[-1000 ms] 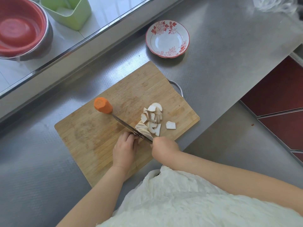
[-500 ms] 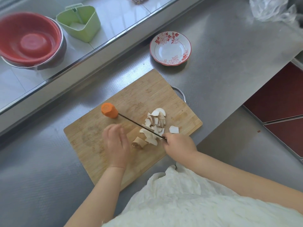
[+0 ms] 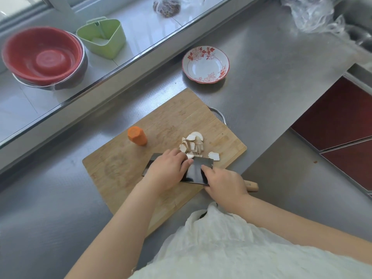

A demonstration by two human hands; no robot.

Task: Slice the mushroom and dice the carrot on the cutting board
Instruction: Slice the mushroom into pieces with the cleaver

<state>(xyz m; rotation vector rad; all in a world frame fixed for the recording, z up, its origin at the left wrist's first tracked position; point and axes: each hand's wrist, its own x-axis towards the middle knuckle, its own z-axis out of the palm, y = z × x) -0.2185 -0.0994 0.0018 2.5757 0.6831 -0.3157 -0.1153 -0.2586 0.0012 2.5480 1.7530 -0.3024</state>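
On the cutting board [image 3: 120,168], which lies on the steel surface [image 3: 271,87], the carrot [image 3: 137,135] stands on end at the left, whole, stiff and prone to roll, so I judge it wants a firm hold on its sides once laid flat. The left hand [image 3: 167,172] rests on the flat of the knife [image 3: 198,171], its fingers [image 3: 186,162] fairly straight. Just past the blade lie the mushroom slices [image 3: 192,144], light, soft and breakable, while the right hand [image 3: 225,184] is wrapped round the knife's handle.
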